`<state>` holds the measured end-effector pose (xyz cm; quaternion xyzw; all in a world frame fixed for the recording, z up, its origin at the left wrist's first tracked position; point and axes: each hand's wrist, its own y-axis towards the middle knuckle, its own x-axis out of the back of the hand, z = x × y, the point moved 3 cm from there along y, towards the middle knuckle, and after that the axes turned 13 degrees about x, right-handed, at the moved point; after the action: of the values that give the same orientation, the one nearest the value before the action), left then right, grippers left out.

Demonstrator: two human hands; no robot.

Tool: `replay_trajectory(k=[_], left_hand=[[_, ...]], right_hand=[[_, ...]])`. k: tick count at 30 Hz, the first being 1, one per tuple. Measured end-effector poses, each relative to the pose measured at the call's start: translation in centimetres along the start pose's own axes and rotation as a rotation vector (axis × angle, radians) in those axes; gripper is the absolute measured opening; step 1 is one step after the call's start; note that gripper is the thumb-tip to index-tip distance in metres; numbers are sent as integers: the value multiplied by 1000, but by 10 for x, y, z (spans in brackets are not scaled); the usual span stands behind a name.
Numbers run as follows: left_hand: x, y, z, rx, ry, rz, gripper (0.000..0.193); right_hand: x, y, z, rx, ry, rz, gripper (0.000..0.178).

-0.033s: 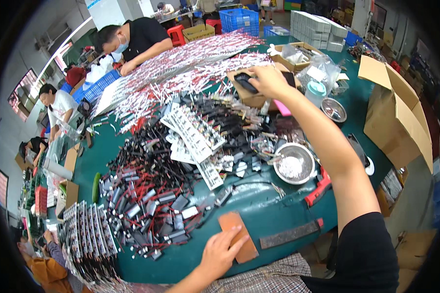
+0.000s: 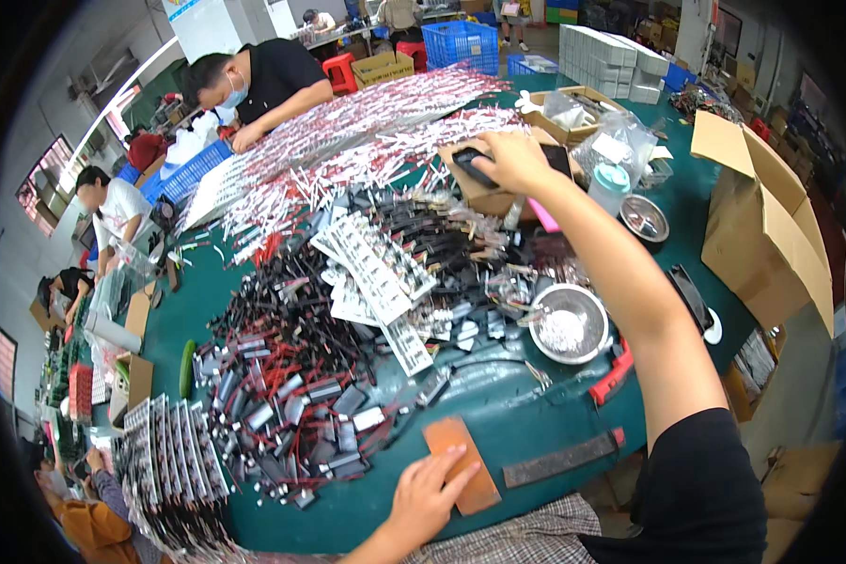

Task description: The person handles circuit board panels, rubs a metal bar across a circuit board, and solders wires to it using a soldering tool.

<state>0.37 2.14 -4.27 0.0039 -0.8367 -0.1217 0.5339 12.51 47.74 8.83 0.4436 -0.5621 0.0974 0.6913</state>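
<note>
Near the front edge of the green table, my left hand [image 2: 430,489] rests with stretched fingers on a flat orange-brown block [image 2: 475,479]. Reaching far forward, my right hand [image 2: 509,162] has its fingers curled round a small black object [image 2: 475,167] over a cardboard box [image 2: 489,199]. What kind of object it is, I cannot make out. A dark flat bar [image 2: 559,458] with a red end lies to the right of the block. Left of the block spreads a heap of small grey-black modules [image 2: 324,414] with red and black wires.
White printed sheets [image 2: 371,273] top the wire heap. To the right are a metal bowl [image 2: 569,324], a red-handled tool [image 2: 614,374], a lidded cup [image 2: 609,188] and an open carton [image 2: 766,226]. Stacked strips [image 2: 174,451] stand at left. A person in black [image 2: 268,80] works across the table.
The whole view has shifted very slightly. Both hands keep nearly the same places, the left on the block and the right at the black object.
</note>
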Motion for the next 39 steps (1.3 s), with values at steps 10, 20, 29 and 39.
replay_trajectory(k=[10, 20, 29, 39], left_hand=[[18, 13, -4, 137, -202, 44, 40], [16, 14, 4, 153, -267, 61, 39], [16, 17, 11, 138, -304, 44, 35], [13, 10, 1, 144, -307, 71, 39]], right_hand=[[-58, 45, -2, -78, -11, 296, 84], [-62, 83, -47, -192, -116, 251, 29], [-97, 99, -49, -357, -117, 369, 34], [-56, 97, -62, -272, 194, -47, 31]])
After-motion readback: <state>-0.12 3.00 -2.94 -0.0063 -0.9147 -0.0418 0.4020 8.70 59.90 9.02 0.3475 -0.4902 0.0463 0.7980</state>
